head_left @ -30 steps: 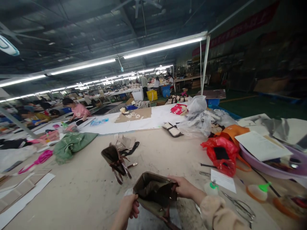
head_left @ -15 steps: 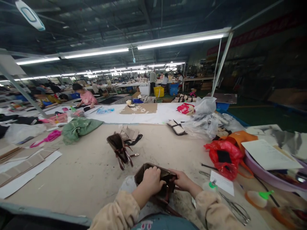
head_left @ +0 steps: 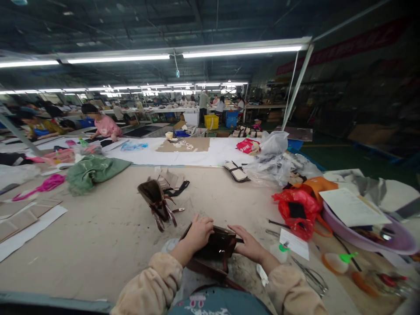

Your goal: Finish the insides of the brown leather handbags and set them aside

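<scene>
A dark brown handbag [head_left: 215,246] sits on the work table right before me, its mouth facing up and a strap hanging at its near side. My left hand [head_left: 198,234] grips its far left rim, fingers bent over the edge. On the bag's right side, my right hand [head_left: 246,243] holds the edge near a strap end; part of its thumb is hidden. Beyond them, a second brown bag [head_left: 154,197] with dangling straps stands open on the table. Beside that bag lie some beige folded pieces [head_left: 169,178] with a black strap.
To the right lie scissors [head_left: 310,275], a green-capped bottle [head_left: 280,251], a white paper slip [head_left: 295,243], a red plastic bag [head_left: 298,214] and a purple basin [head_left: 348,232]. A green cloth bundle [head_left: 95,173] rests at left. A person in pink [head_left: 107,127] works farther off.
My left hand has come out of the bag's mouth onto its rim. My right hand has shifted to the bag's outer right edge. The bag has tipped, and the view has turned slightly right.
</scene>
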The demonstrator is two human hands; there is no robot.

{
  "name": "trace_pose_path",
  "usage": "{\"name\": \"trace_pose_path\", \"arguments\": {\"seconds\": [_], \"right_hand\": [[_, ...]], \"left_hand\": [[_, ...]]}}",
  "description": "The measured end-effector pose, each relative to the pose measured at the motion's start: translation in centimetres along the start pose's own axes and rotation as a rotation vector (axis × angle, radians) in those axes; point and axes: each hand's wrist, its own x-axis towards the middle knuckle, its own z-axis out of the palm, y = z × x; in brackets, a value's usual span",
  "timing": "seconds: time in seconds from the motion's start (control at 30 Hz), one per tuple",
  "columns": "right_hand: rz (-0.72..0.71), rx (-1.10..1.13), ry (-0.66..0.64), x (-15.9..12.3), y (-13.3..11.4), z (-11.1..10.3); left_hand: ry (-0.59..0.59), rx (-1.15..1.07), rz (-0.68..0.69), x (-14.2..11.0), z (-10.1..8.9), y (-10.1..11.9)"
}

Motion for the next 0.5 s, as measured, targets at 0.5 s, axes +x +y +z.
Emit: {"name": "trace_pose_path", "arguments": {"seconds": [0.5], "right_hand": [[0.068,-0.001,0.197,2.6,-0.8,1.2]], "left_hand": [[-0.067,-0.024,0.043,1.9,1.2,-1.6]]}}
